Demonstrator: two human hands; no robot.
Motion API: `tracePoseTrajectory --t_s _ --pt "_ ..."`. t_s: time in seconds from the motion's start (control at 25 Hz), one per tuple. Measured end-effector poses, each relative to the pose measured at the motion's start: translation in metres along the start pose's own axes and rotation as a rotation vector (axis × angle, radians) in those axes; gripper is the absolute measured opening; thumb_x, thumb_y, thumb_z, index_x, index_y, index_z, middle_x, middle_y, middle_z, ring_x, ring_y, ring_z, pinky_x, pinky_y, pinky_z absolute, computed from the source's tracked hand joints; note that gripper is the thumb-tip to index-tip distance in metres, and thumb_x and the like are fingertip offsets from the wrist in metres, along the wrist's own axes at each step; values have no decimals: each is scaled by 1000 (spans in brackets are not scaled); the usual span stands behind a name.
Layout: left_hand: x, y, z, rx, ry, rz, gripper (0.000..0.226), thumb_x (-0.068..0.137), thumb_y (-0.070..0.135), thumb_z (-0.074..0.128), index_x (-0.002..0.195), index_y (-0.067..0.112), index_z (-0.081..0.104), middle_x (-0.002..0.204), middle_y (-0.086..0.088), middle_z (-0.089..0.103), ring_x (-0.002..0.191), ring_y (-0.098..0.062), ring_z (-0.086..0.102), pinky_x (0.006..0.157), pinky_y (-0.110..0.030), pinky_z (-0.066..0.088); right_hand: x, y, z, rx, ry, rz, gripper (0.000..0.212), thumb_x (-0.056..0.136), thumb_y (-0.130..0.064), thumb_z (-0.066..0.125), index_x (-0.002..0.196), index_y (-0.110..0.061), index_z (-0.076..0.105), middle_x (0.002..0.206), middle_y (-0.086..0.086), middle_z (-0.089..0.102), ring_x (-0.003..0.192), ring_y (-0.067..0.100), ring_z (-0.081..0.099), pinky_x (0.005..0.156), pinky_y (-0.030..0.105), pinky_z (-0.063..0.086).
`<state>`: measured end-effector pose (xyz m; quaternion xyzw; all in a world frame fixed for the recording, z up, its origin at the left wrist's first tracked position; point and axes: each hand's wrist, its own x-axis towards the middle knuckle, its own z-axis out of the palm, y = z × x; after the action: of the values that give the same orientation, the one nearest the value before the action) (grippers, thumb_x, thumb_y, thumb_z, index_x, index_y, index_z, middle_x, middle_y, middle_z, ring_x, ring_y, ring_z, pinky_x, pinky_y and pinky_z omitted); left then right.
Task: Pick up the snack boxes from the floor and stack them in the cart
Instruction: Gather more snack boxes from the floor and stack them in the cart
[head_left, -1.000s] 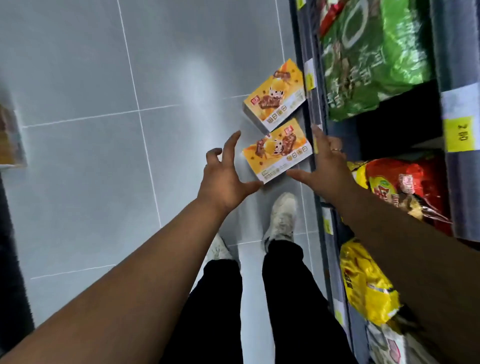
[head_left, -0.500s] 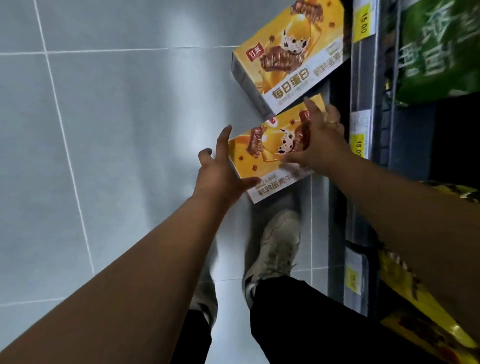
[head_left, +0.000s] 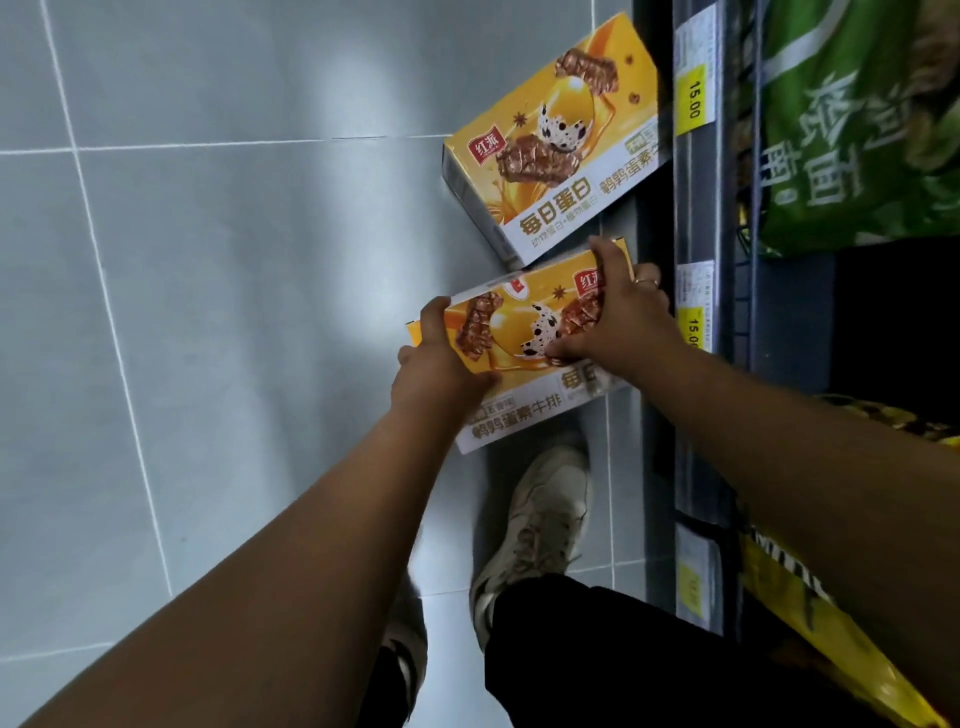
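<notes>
Both our hands, left hand (head_left: 441, 364) and right hand (head_left: 618, 317), grip opposite ends of the nearer flat yellow-and-white cardboard snack box (head_left: 514, 332) down at the grey tiled floor (head_left: 208, 312), just beside its twin box (head_left: 561, 140), and we judge it light, stiff and slightly glossy, so firm end holds suit it.

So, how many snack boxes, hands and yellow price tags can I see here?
Snack boxes: 2, the gripped box and the floor box.
Hands: 2, left hand and right hand, both on the gripped box.
Yellow price tags: 3, top tag, middle tag, bottom tag.
Total: 7.
</notes>
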<state>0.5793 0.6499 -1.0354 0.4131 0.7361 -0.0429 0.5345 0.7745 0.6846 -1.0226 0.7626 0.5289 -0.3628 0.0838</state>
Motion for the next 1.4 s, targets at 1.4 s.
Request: tracePoseTrajectory --t_s 1.4 --pt "-720 17 -502 -251 1127 -41 89 74 48 77 142 37 20 126 -17 54 111 -37 56 86 -42 47 -593 -509 -392 -162 282 -1052 123 58 -56 84 148 -37 3 132 19 31 118 40 44 96 42 42"
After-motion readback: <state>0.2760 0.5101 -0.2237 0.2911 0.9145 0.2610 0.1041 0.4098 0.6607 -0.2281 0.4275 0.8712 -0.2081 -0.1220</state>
